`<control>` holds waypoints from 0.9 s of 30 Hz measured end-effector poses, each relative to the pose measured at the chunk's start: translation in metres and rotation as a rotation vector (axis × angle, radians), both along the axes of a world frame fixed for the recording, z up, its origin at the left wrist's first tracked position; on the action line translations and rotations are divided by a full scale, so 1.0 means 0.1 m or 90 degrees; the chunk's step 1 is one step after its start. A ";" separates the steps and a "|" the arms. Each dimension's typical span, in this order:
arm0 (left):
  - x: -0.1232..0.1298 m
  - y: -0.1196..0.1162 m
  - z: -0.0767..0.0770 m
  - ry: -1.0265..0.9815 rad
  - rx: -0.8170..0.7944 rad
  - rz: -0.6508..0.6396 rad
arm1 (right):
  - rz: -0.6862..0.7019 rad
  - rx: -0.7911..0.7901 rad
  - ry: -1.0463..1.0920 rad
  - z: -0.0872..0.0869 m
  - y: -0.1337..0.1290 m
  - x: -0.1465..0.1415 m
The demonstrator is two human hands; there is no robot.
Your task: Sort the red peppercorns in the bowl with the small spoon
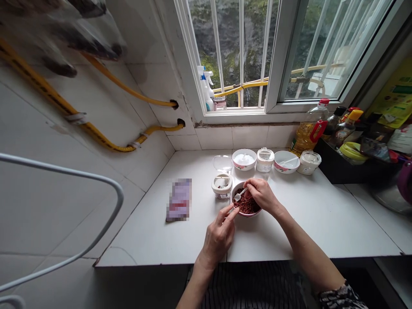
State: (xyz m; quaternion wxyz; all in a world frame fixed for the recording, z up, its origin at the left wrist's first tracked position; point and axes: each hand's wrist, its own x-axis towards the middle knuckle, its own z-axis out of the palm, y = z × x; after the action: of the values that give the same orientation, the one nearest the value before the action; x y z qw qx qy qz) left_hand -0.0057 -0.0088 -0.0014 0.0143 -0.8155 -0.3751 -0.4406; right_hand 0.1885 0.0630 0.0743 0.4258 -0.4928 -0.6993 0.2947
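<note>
A bowl filled with small dark red pieces stands near the middle of the white counter. My right hand reaches over its right side, fingers closed on a small white spoon whose scoop rests among the pieces. At the bowl's lower left rim, my left hand touches the edge with its fingertips, fingers a little apart and holding nothing. Just left of the bowl is a lidded jar. Behind stand a bowl of white powder, another bowl with a white spoon and two more jars.
A blurred purple packet lies on the counter to the left. An oil bottle and a black box of condiments stand at the back right. A pale metal rail curves in at the left.
</note>
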 end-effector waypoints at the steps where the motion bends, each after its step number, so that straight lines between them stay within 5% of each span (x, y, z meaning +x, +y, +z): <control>1: 0.00 0.00 0.00 -0.002 0.002 -0.001 | 0.000 -0.019 0.014 -0.01 0.00 -0.01; 7: 0.00 0.00 -0.01 -0.003 0.003 0.001 | -0.013 -0.127 0.112 -0.01 0.00 -0.02; 27: -0.01 0.01 -0.02 0.001 -0.001 -0.002 | -0.010 -0.146 0.134 -0.05 0.02 -0.04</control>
State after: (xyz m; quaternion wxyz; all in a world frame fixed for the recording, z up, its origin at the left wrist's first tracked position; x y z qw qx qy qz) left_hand -0.0063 -0.0082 -0.0036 0.0128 -0.8166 -0.3740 -0.4395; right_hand 0.1843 0.0648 0.0690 0.4400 -0.5099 -0.6089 0.4191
